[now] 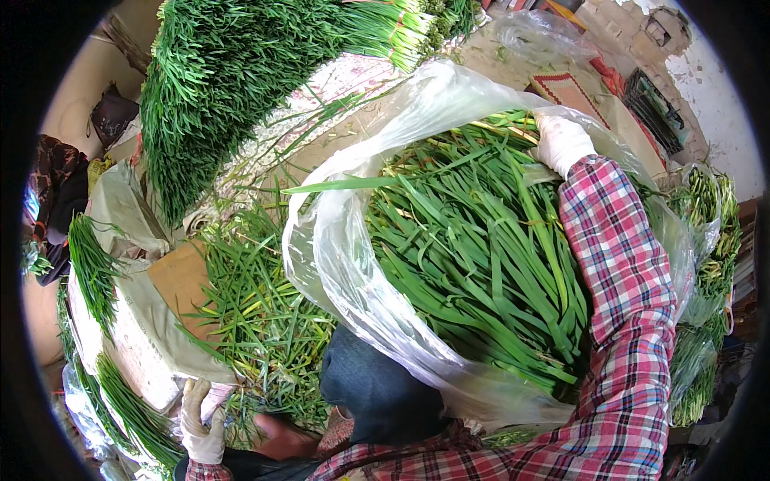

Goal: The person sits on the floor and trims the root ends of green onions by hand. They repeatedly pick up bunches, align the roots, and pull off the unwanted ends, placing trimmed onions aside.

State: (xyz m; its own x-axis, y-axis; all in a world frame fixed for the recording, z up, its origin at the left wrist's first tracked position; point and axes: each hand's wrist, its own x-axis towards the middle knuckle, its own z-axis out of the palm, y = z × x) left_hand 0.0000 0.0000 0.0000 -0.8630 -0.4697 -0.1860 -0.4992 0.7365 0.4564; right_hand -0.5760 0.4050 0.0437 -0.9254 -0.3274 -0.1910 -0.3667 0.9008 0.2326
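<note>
My right hand point(561, 144), in a white glove, reaches to the far rim of a big clear plastic bag point(337, 200) full of long green leaves point(473, 256); its fingertips are tucked among stalks, so what it grips is unclear. My left hand point(200, 421), gloved with soiled fingertips, is low at the left beside a pale padded bundle point(152, 341), fingers loosely bent and apart, apparently holding nothing. Loose leafy trimmings point(265, 305) spread between that bundle and the bag, with a brown cardboard piece point(172, 280) at their edge.
A tall pile of banded greens point(208, 96) lies at the back. Thin green bunches point(92, 264) drape over the left bundle. Bagged bundles point(698, 337) line the right side, near a wall point(714, 96). At far left is another person's dark patterned sleeve point(60, 184).
</note>
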